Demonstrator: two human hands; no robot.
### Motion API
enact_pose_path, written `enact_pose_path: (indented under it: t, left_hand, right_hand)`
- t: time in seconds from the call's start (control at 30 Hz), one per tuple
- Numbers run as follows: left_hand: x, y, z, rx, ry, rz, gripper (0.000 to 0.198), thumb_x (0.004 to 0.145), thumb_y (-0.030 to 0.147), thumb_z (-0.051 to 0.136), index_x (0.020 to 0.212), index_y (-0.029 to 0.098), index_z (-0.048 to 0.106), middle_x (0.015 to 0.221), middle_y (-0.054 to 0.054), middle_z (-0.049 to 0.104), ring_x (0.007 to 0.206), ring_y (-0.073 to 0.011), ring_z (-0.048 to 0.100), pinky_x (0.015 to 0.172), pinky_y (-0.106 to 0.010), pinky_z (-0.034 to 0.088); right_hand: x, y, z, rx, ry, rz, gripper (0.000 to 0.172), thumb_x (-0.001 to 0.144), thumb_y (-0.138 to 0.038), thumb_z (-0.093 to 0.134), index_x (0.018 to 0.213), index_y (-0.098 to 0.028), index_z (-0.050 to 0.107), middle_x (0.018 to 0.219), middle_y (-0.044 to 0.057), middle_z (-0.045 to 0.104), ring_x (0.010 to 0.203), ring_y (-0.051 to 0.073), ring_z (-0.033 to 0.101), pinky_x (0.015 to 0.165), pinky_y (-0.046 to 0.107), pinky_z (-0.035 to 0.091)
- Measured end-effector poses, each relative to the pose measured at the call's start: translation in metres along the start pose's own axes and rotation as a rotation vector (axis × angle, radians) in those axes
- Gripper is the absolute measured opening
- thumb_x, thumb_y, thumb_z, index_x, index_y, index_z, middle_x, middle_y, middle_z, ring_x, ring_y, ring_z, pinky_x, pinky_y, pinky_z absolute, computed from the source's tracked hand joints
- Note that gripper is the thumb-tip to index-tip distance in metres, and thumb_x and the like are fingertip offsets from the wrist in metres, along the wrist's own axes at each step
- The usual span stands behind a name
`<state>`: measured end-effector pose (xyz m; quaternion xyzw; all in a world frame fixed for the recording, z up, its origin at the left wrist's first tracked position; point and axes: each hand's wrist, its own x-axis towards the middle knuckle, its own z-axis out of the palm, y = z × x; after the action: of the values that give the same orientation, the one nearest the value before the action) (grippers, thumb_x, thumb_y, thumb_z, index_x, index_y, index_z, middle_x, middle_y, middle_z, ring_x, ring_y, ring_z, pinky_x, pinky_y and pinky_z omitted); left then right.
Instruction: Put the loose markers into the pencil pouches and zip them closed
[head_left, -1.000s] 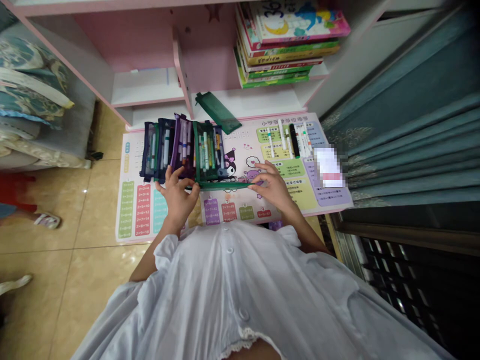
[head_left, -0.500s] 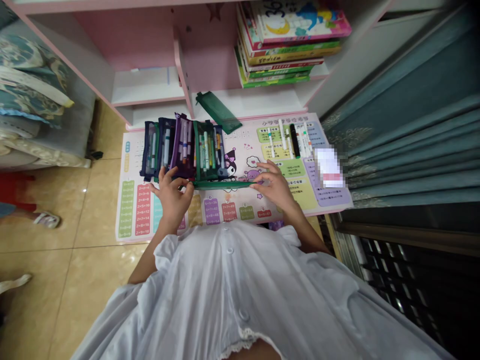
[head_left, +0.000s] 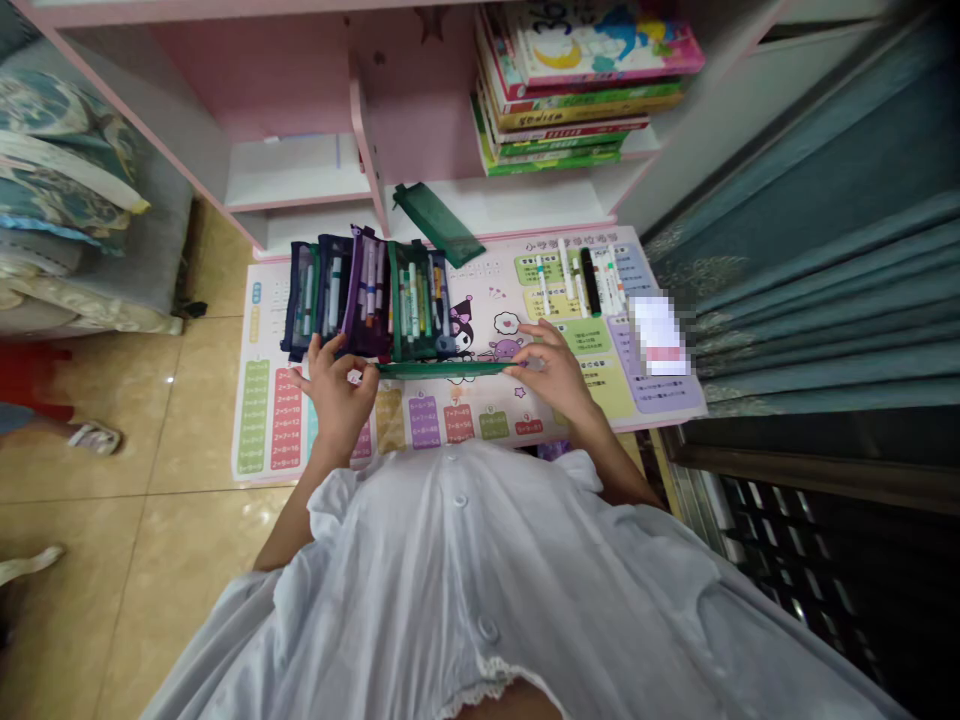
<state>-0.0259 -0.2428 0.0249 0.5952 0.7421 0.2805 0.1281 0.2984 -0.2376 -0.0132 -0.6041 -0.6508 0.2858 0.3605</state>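
Observation:
A green pencil pouch (head_left: 442,370) is stretched level above the desk mat, seen edge-on as a thin strip. My left hand (head_left: 337,385) pinches its left end between thumb and forefinger, the other fingers spread. At the right end, my right hand (head_left: 553,370) pinches it the same way. Just beyond my left hand lie several mesh pencil pouches filled with markers, among them a purple pouch (head_left: 367,285) and a green-edged pouch (head_left: 412,310). Another green pouch (head_left: 439,225), looking flat, rests aslant behind them. Whether the held pouch contains anything cannot be seen.
Loose white markers (head_left: 566,270) and a black marker (head_left: 590,283) lie on the printed desk mat (head_left: 495,425) at the right, beside a blurred pale object (head_left: 658,335). A stack of books (head_left: 577,110) stands on the pink shelf. Blue curtains (head_left: 810,250) hang at the right.
My left hand has shifted slightly left along with its end of the green pouch. My right hand stays nearly in place, still pinching the other end.

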Motion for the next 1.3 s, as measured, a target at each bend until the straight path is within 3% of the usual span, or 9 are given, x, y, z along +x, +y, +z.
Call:
enact_pose_path:
  t: [0.8,0.93,1.03,1.1,1.2,1.3]
  left_hand:
    - [0.002,-0.013,0.001,-0.008,0.024,-0.018,0.013,0.081,0.022,0.062,0.068,0.021,0.061,0.138,-0.007,0.065,0.151,-0.0351,0.035,0.118,-0.077,0.004]
    - [0.001,-0.011,-0.001,0.038,0.039,0.001,0.009,0.084,0.026,0.064,0.076,0.022,0.065,0.140,-0.009,0.064,0.150,-0.0364,0.036,0.118,-0.077,0.005]
    - [-0.001,-0.003,-0.003,0.091,0.055,0.108,0.018,0.084,0.038,0.072,0.096,0.024,0.072,0.145,-0.013,0.059,0.152,-0.0406,0.031,0.117,-0.078,0.007]
    - [-0.001,0.003,-0.002,0.120,-0.025,0.258,0.030,0.081,0.043,0.076,0.104,0.025,0.074,0.149,-0.014,0.055,0.153,-0.0431,0.028,0.117,-0.078,0.009]
    - [-0.001,0.011,0.003,0.163,-0.183,0.468,0.025,0.081,0.041,0.078,0.101,0.026,0.077,0.147,-0.014,0.057,0.151,-0.0438,0.032,0.117,-0.079,0.007]
    - [0.002,0.015,0.008,0.174,-0.255,0.592,0.012,0.085,0.035,0.072,0.086,0.025,0.078,0.139,-0.013,0.064,0.148,-0.0424,0.038,0.116,-0.080,0.006]
  right_hand:
    - [0.001,0.004,0.002,-0.022,-0.013,-0.022,0.010,0.074,-0.031,0.082,0.074,-0.026,0.075,0.137,0.005,0.066,0.148,0.034,0.041,0.123,0.061,0.031]
    - [0.001,0.007,0.003,-0.013,-0.022,-0.049,0.008,0.076,-0.033,0.081,0.076,-0.026,0.076,0.137,0.004,0.066,0.148,0.034,0.041,0.124,0.061,0.031]
    - [0.002,0.008,0.004,-0.003,-0.024,-0.080,0.009,0.078,-0.036,0.079,0.078,-0.027,0.077,0.136,0.004,0.066,0.148,0.034,0.040,0.124,0.060,0.032]
    - [0.003,0.007,0.003,0.000,-0.013,-0.110,0.009,0.080,-0.037,0.078,0.079,-0.027,0.077,0.135,0.004,0.067,0.148,0.034,0.041,0.124,0.060,0.032]
    - [0.003,0.002,0.000,0.003,0.001,-0.171,0.011,0.083,-0.038,0.077,0.081,-0.028,0.078,0.134,0.005,0.067,0.148,0.033,0.041,0.124,0.058,0.033]
    - [0.006,-0.006,-0.003,0.015,0.015,-0.226,0.013,0.085,-0.040,0.075,0.081,-0.028,0.077,0.132,0.005,0.068,0.148,0.032,0.041,0.123,0.058,0.034]
